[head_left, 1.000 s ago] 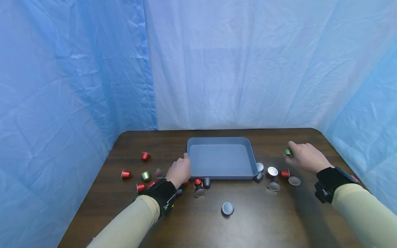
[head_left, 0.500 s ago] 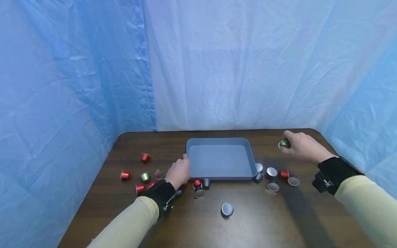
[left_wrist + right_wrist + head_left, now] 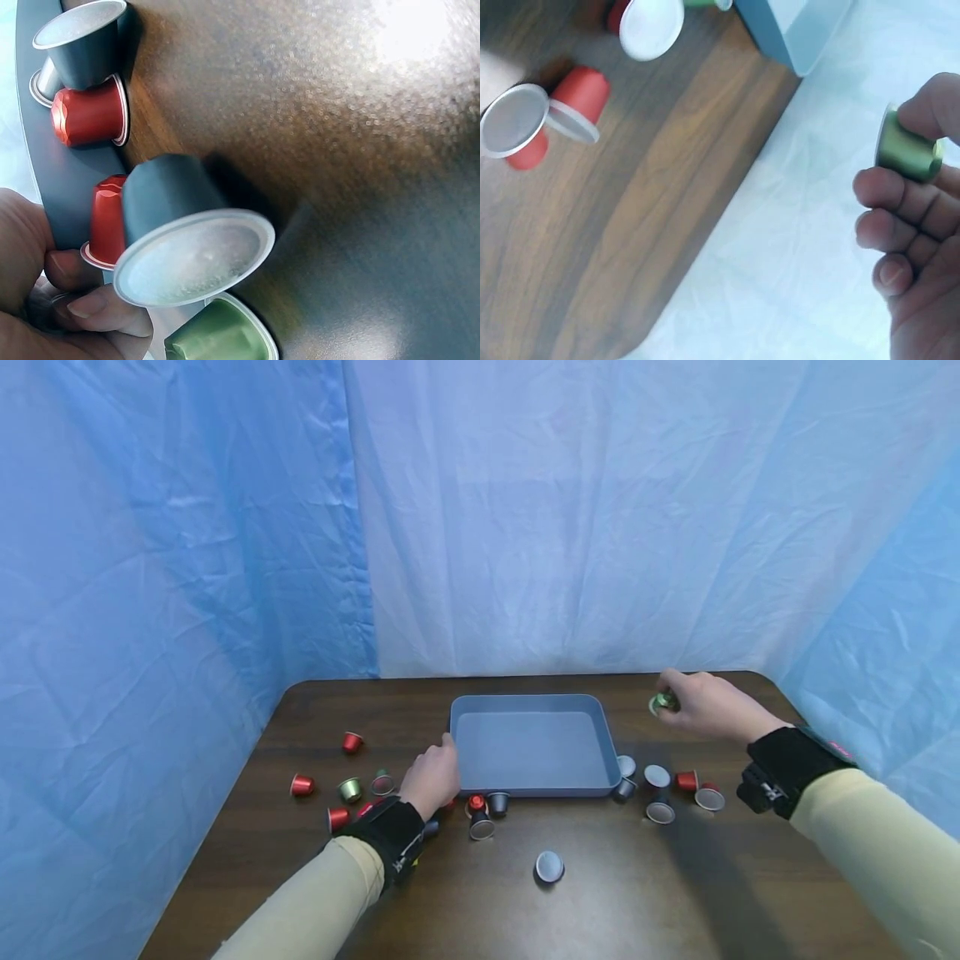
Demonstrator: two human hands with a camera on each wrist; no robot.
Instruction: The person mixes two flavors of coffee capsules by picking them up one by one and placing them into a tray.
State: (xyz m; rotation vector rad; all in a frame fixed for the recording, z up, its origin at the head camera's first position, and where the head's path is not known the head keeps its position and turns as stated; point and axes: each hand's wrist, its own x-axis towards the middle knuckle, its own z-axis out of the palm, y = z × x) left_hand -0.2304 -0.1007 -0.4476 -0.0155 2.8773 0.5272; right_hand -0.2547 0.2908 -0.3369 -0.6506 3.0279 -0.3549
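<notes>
My right hand pinches a green coffee capsule between thumb and fingers, raised above the table's back right; its other fingers are curled. At the left front corner of the grey-blue tray is my left hand. In the left wrist view its curled fingers close around a dark, shiny capsule, mostly hidden. Right beside those fingertips are a dark capsule with a silver lid, a red capsule and a green one.
Red capsules and a green capsule lie left of the tray. Several more, including a red one, lie to its right. A single silver-lidded capsule is in front. Blue-white sheets hang around the wooden table.
My right hand has risen from near the right-hand capsules and moved left toward the tray, carrying the green capsule. My left hand has stayed in place.
</notes>
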